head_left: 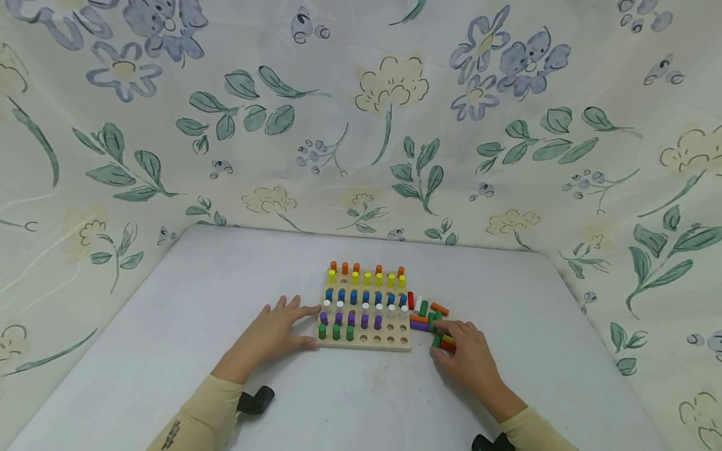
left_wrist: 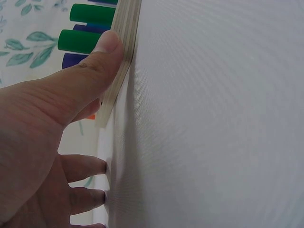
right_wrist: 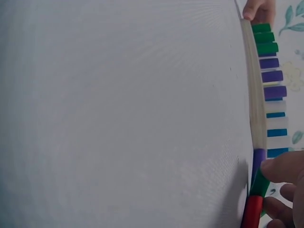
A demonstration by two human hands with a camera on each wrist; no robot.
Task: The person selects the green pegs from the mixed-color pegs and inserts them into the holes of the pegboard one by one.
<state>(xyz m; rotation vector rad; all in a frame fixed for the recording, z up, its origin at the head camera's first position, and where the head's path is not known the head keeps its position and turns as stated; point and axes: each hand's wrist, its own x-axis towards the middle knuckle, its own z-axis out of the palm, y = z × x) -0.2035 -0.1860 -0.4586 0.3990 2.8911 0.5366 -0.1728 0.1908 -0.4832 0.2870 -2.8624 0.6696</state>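
A wooden pegboard [head_left: 366,346] stands on the white table, with rows of orange, yellow, blue, white, purple and green pegs upright in its holes. Three green pegs [head_left: 336,332] fill the left of the front row; holes on its right are bare. My left hand [head_left: 271,335] touches the board's left side, its thumb [left_wrist: 108,45] against the edge and the other fingers spread. Right of the board, my right hand [head_left: 470,357] pinches a green peg [right_wrist: 260,183] between thumb and fingers, in a loose pile. Part of the pile is hidden by this hand.
Loose pegs lie against the board's right side, among them a purple peg [head_left: 419,326], a red peg [head_left: 410,300] and an orange peg [head_left: 440,309]. A flowered cloth [head_left: 361,125] hangs behind the table [head_left: 225,269]. Black wrist mounts [head_left: 256,401] show below the hands.
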